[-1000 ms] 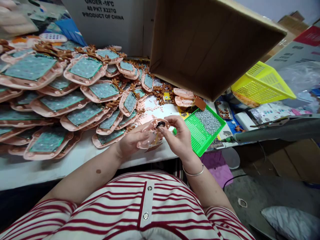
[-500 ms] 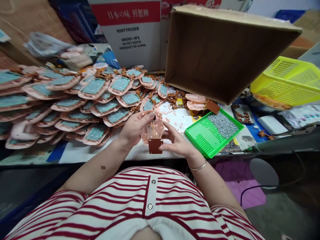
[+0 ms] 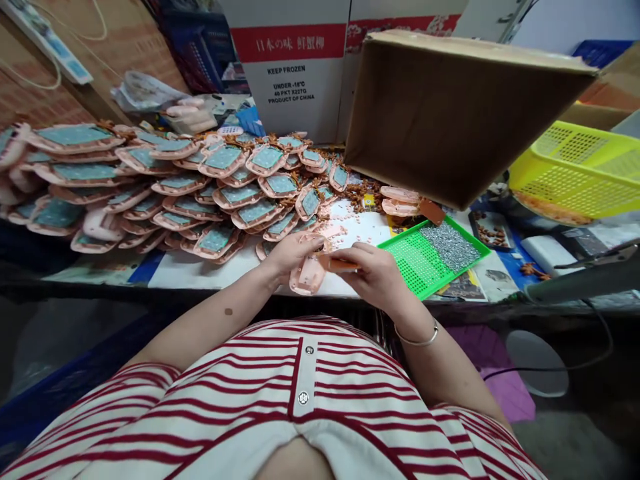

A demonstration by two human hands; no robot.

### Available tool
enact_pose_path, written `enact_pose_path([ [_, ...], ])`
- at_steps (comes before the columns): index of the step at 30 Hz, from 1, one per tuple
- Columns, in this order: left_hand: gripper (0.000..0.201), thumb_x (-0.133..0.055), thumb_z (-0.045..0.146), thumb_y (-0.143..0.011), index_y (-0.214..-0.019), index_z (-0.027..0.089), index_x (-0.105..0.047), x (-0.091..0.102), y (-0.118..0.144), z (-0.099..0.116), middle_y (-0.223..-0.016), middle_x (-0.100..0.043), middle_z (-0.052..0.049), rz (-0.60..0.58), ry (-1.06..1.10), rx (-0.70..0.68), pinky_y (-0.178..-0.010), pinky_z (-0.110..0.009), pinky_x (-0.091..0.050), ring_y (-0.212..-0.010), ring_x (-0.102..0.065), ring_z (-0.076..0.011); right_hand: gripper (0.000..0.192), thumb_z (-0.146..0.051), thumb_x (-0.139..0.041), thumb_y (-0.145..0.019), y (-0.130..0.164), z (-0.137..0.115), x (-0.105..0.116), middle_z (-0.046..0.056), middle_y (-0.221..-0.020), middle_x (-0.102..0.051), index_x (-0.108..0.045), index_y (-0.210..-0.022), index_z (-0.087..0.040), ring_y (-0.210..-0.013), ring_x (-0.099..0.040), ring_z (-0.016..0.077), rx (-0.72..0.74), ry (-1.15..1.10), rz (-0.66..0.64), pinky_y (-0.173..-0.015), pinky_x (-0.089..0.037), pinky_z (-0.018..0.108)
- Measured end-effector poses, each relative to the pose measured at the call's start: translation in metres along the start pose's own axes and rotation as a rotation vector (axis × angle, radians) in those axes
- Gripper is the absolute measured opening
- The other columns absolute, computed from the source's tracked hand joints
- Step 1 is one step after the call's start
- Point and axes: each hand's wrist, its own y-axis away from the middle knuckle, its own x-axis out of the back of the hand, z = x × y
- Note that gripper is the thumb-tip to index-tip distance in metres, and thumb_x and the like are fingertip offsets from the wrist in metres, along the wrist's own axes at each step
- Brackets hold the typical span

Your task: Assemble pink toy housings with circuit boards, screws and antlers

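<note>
My left hand [image 3: 294,253] is closed around a pink plastic shell [image 3: 307,276], held tilted over the front of the table. Pinched in the fingers of my right hand [image 3: 376,275] is a brown circuit board [image 3: 343,265], seen nearly edge-on beside the shell. Whether board and shell touch, I cannot tell. Behind my hands, small pink parts [image 3: 345,227] lie scattered on white paper. To the left rises a big pile of pink shells with blue-green boards [image 3: 220,158] in them.
A green perforated tray [image 3: 407,263] with many small silvery pieces stands to the right. Behind it an open cardboard box [image 3: 425,113] leans over the table. A yellow basket [image 3: 575,160] is at far right. Two pink shells [image 3: 400,201] lie near the box.
My right hand has turned the brown board from facing me to nearly edge-on and raised it beside the shell. The shell has tilted in my left hand. The camera view has shifted left.
</note>
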Motion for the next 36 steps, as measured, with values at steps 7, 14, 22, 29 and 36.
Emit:
enact_pose_path([
  [7,0.038,-0.085,0.045,-0.067,-0.071,0.013,-0.065,-0.016,0.008,-0.029,-0.062,-0.067,-0.003,-0.071,0.005,0.142,-0.052,-0.024,-0.043,-0.052,-0.059,-0.0133,0.027,-0.046,-0.072,-0.084,0.002,0.017,-0.008,-0.004,-0.068,-0.055,-0.061,-0.087,-0.022,-0.051,-0.046,0.0088,-0.342,-0.392,0.186,-0.045,-0.042,0.024],
  [14,0.065,-0.072,0.073,-0.071,-0.096,0.013,-0.07,-0.019,0.01,-0.042,-0.085,-0.074,-0.009,-0.145,0.152,0.154,-0.072,-0.03,-0.052,-0.075,-0.068,-0.0198,0.059,-0.037,-0.066,-0.088,0.012,0.053,-0.028,0.005,-0.096,-0.063,-0.041,-0.14,-0.025,-0.076,-0.063,0.0169,-0.319,-0.193,0.514,-0.06,-0.057,0.031],
  [22,0.061,-0.092,0.029,-0.055,-0.104,0.014,-0.06,-0.039,0.006,-0.048,-0.101,-0.071,-0.006,0.008,-0.119,0.013,-0.088,-0.031,-0.048,-0.095,-0.065,-0.019,0.047,-0.033,-0.061,-0.09,0.015,0.074,-0.033,0.005,-0.098,-0.062,-0.044,-0.133,-0.024,-0.08,-0.062,0.0175,-0.352,0.0,0.53,-0.067,-0.058,0.034],
  [29,0.035,-0.077,0.029,-0.068,-0.096,0.015,-0.062,-0.043,0.002,-0.052,-0.086,-0.069,-0.001,0.065,-0.099,0.087,-0.073,-0.028,-0.048,-0.076,-0.063,-0.0152,0.056,-0.046,-0.069,-0.086,0.031,0.07,-0.024,0.007,-0.107,-0.06,-0.044,-0.131,-0.026,-0.095,-0.065,0.0226,-0.452,-0.029,0.589,-0.078,-0.062,0.043],
  [36,0.026,-0.074,0.028,-0.075,-0.095,0.015,-0.064,-0.04,-0.001,-0.045,-0.078,-0.067,0.0,-0.029,-0.09,0.145,-0.065,-0.025,-0.046,-0.067,-0.06,-0.0128,0.061,-0.051,-0.071,-0.083,0.037,0.062,-0.011,0.008,-0.124,-0.058,-0.044,-0.133,-0.029,-0.114,-0.062,0.0266,-0.423,-0.061,0.507,-0.086,-0.062,0.047],
])
